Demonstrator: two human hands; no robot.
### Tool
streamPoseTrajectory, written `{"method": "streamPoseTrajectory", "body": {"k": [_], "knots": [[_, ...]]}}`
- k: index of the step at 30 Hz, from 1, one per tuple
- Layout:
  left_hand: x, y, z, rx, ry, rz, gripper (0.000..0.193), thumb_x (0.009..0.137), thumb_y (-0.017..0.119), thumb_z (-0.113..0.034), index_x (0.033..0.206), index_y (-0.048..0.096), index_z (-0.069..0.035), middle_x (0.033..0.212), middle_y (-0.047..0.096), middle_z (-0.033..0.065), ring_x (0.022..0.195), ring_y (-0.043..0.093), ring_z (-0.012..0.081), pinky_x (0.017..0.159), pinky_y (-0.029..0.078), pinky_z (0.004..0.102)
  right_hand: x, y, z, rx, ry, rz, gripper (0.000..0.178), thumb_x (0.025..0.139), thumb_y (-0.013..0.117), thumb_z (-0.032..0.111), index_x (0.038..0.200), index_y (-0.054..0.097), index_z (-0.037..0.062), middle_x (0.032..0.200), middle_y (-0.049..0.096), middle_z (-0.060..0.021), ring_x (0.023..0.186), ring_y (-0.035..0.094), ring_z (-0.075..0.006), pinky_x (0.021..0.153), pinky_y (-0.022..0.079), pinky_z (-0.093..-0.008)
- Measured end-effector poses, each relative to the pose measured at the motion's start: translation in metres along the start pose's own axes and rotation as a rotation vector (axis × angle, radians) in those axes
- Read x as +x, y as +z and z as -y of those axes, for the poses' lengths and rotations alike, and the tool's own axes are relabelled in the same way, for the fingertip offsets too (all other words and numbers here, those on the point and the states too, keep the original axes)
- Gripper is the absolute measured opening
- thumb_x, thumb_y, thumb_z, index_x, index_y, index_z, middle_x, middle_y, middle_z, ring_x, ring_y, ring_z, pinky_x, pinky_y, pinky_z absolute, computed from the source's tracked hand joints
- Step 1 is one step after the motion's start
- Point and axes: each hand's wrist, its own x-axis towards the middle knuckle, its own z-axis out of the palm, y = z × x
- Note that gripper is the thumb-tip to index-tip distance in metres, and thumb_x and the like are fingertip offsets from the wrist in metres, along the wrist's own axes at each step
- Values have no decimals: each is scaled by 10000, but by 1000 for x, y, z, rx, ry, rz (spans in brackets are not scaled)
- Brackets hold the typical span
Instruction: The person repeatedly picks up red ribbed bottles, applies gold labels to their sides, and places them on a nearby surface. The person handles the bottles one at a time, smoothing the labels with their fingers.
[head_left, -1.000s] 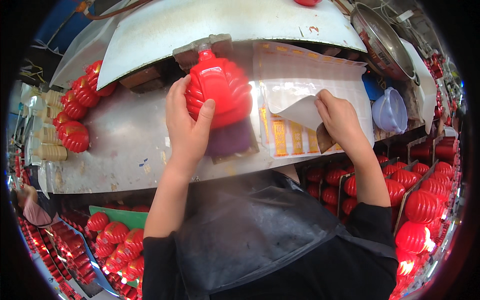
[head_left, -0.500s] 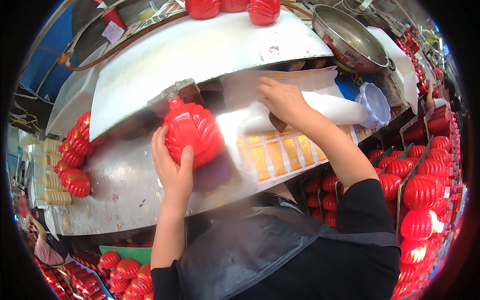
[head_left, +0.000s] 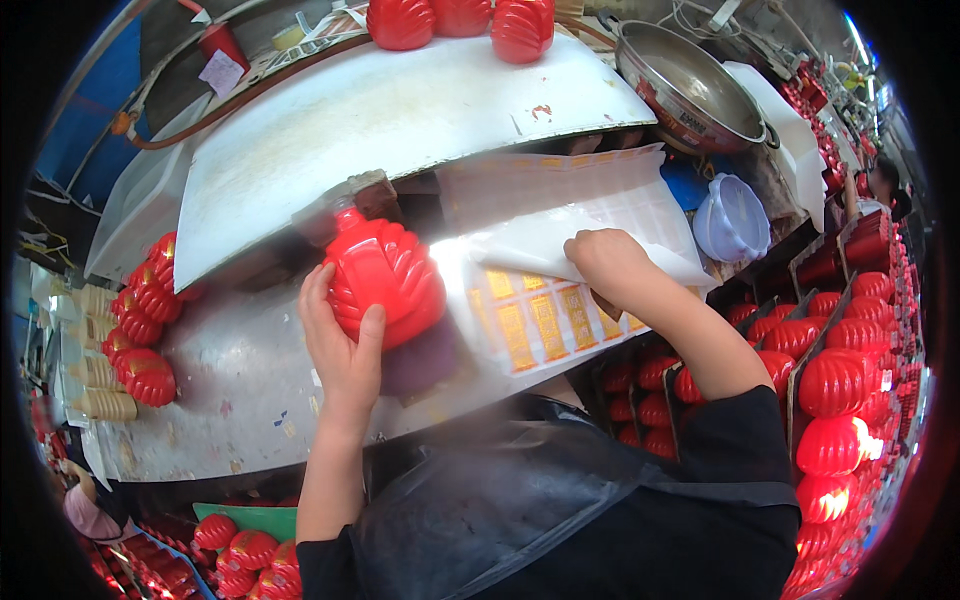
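Clamped a red bottle (head_left: 392, 280) with left fingers (head_left: 316, 300) around its side; pinched a curled white sheet (head_left: 525, 247) between right fingers (head_left: 588, 250).

The right hand (head_left: 612, 265) is partly hiding a brown piece (head_left: 605, 306) (kind unclear). The top edge is cropping red bottles (head_left: 461, 14).

We have a glossy red bottle (head_left: 385, 285) lying on the bench (head_left: 235, 385), its rounded body swept with ribs, its neck pointing away from us. To its right we see a pale sheet (head_left: 575, 195) spread out, a white flap (head_left: 525, 248) of it curled back, leaving upright gold labels (head_left: 547, 325) uncovered in a row near our side.
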Motion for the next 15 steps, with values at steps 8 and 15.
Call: {"method": "streamPoseTrajectory", "body": {"k": [8, 15], "knots": [[1, -1, -2, -3, -21, 5, 675, 931, 723, -248, 1504, 458, -9, 1534, 446, 245, 1432, 445, 401, 1200, 366, 481, 12, 17, 16, 172, -28, -257, 208, 907, 675, 232, 962, 731, 39, 893, 723, -203, 889, 725, -381, 798, 580, -482], [2, -4, -4, -18, -21, 8, 684, 931, 733, -264, 1500, 458, -4, 1523, 452, 246, 1416, 459, 400, 1189, 379, 474, 25, -24, -23, 105, 321, -481, 183, 930, 604, 149, 905, 711, 2, 861, 738, -212, 826, 729, -413, 753, 571, -539]]}}
